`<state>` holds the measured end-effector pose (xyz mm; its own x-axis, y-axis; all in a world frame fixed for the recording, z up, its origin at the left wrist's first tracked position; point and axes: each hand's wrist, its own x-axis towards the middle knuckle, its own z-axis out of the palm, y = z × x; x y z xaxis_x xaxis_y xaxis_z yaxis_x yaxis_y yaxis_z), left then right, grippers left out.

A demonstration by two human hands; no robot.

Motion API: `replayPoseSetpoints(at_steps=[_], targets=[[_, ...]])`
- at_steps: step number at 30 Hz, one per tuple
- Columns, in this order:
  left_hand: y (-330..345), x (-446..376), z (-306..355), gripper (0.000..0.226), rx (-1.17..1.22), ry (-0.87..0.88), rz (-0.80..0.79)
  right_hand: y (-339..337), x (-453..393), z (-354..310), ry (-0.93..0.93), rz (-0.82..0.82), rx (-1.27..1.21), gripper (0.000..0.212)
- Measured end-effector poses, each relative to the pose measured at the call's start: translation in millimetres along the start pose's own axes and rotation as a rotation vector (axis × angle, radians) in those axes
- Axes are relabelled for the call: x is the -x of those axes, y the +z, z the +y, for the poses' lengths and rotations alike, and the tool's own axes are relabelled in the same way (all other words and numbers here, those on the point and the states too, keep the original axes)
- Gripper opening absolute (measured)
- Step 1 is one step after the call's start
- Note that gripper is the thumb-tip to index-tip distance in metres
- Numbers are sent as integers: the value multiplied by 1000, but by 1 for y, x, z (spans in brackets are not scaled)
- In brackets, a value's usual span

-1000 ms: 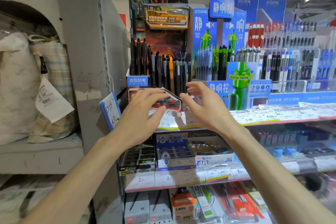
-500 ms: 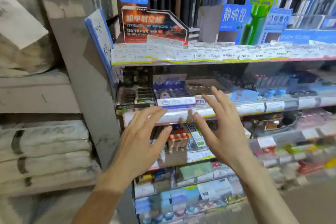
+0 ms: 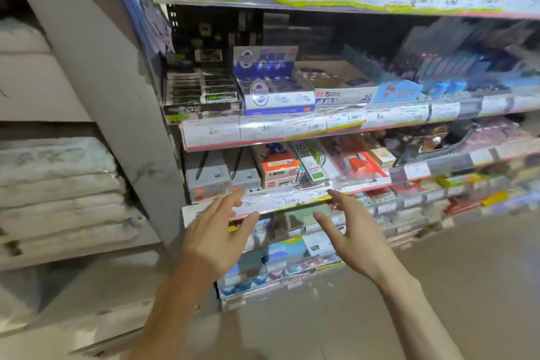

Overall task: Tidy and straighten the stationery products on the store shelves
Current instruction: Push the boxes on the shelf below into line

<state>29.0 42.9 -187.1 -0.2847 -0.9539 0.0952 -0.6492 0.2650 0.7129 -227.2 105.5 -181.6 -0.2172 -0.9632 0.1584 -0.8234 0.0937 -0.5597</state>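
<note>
Left hand (image 3: pixel 216 231) and right hand (image 3: pixel 353 231) empty before shelves (image 3: pixel 263 207)

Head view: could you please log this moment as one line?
left hand: open, empty | right hand: open, empty | both before price rail | contact: unclear

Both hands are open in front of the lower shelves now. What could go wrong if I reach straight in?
The green and white pack leans tilted among the boxes above the left hand and right hand; a careless push could tip it off the shelf. The price label strip sits right at the fingertips and may snag. The picture is blurred, so aim is uncertain.
</note>
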Motion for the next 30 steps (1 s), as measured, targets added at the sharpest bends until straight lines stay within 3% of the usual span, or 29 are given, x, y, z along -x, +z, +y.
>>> replayPoseSetpoints(at_steps=[5,12,16,19,26,30], targets=[[14,-9,23,43,12,27,143,-17,-23,22,-55,-6,-45,71],[36,-39,103,40,-21,-14,321,-80,-84,63,-268,32,-78,49],[33,-54,141,37,-236,45,469,-115,-118,65,-404,79,-103,42],[17,-62,158,40,-326,-53,438,-135,-136,61,-478,121,-135,38],[-20,-82,171,39,-518,96,436,-162,-176,40,-604,154,-50,36],[-41,-99,159,42,-568,202,476,-168,-201,14,-597,116,203,32]])
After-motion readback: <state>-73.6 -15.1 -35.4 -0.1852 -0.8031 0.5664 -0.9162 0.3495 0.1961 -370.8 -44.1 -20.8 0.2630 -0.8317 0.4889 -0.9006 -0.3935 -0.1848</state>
